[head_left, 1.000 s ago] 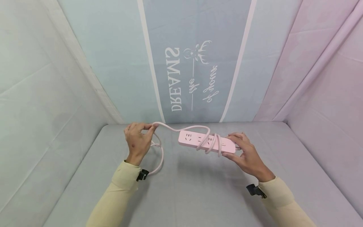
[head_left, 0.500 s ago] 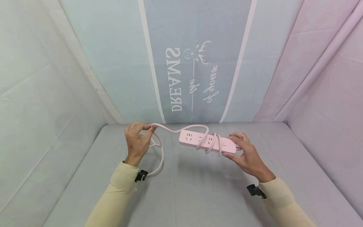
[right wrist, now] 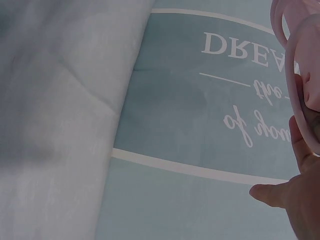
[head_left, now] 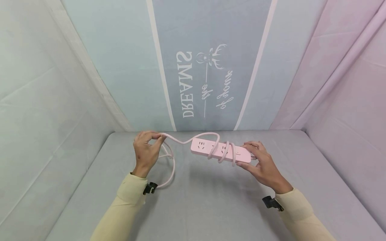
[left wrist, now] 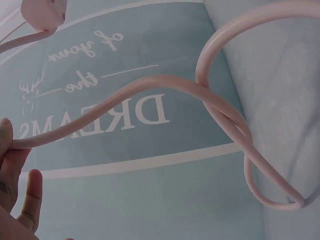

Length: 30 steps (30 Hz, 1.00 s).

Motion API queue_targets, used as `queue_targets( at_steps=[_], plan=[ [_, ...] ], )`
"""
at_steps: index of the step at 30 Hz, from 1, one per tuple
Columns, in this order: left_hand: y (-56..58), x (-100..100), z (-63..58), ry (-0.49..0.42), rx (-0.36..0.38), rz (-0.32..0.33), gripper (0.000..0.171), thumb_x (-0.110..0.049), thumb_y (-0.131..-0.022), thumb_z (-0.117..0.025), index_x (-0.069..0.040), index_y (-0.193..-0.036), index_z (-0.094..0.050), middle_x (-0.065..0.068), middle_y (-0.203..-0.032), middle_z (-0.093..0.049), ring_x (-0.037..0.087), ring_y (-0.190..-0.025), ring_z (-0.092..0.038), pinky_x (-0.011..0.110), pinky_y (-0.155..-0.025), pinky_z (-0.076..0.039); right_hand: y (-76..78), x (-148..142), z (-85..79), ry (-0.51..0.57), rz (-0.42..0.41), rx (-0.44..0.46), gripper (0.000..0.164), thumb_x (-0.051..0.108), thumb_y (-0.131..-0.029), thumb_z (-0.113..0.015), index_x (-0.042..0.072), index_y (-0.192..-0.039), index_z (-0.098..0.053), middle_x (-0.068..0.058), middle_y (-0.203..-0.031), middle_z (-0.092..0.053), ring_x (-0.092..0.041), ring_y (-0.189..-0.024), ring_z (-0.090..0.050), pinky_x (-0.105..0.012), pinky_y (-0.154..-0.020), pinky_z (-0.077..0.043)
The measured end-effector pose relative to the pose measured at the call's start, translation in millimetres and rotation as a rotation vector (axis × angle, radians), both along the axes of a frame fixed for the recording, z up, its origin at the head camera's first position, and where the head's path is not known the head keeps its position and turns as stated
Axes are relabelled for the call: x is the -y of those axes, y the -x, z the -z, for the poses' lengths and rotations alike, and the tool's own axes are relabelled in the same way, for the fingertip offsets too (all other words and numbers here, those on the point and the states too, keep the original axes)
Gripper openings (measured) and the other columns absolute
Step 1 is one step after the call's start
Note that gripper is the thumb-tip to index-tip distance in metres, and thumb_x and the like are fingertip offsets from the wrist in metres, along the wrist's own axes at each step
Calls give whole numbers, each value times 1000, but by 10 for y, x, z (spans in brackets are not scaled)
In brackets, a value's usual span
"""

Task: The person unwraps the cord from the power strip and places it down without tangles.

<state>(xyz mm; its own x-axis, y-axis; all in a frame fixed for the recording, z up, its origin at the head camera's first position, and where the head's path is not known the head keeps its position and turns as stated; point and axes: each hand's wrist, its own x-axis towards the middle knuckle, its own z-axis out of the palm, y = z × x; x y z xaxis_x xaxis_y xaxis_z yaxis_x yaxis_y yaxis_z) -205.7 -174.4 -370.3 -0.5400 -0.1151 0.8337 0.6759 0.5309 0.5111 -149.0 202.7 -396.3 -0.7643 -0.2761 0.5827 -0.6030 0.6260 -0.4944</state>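
A pink power strip (head_left: 202, 146) is held tilted above the grey surface, with its pink cord (head_left: 233, 154) looped several times round the body. My right hand (head_left: 263, 165) grips the strip's right end between thumb and fingers. Off to the left, my left hand (head_left: 147, 150) pinches the cord between thumb and fingertips. Between the hands the cord sags a little; beyond the left hand it hangs in a loose loop. In the left wrist view that cord (left wrist: 150, 82) crosses over itself. The right wrist view catches the wound strip (right wrist: 307, 60) only at its edge.
A grey cloth-covered surface (head_left: 193, 207) lies below the hands. Fabric walls stand on both sides, and a blue-grey back panel (head_left: 241, 33) carries mirrored white lettering. Black camera mounts sit on the left wrist (head_left: 149, 188) and right wrist (head_left: 272, 203).
The cord between the hands sags slightly more, and the nearest loop on the strip has shifted a little left. My right hand stays almost still.
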Motion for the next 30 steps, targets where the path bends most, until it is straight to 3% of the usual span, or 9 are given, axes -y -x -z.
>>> queue_targets(
  at_steps=[5, 12, 22, 30],
  plan=[
    [9, 10, 25, -22, 16, 53, 12, 6, -74, -84, 3, -84, -77, 18, -88, -73, 36, -88, -65, 41, -83, -45, -2, 2, 14, -4, 6, -1, 59, 0, -72, -86, 5, -126, -63, -14, -126, -57, -22, -116, -47, -34, -76, -53],
    [7, 0, 54, -24, 35, 102, 9, 3, -80, -80, -1, -89, -79, 17, -92, -74, 36, -97, -66, 54, -95, -42, -2, 5, 37, -7, 9, 0, 59, 0, -72, -86, 5, -127, -63, -15, -126, -57, -22, -116, -46, -36, -76, -53],
    [5, -7, 53, -53, 36, 143, 10, 4, -81, -80, 1, -90, -79, 16, -86, -75, 35, -100, -69, 52, -97, -45, 2, 12, 54, -16, 12, -14, 59, 1, -73, -86, 5, -127, -63, -15, -126, -57, -23, -115, -47, -38, -76, -54],
    [-7, 0, 57, -48, 29, 183, 12, 7, -79, -79, 2, -90, -78, 16, -88, -75, 38, -102, -69, 58, -104, -39, 11, 20, 64, -12, 11, -25, 58, 1, -73, -86, 5, -126, -63, -13, -125, -57, -21, -114, -47, -33, -76, -52]
  ],
)
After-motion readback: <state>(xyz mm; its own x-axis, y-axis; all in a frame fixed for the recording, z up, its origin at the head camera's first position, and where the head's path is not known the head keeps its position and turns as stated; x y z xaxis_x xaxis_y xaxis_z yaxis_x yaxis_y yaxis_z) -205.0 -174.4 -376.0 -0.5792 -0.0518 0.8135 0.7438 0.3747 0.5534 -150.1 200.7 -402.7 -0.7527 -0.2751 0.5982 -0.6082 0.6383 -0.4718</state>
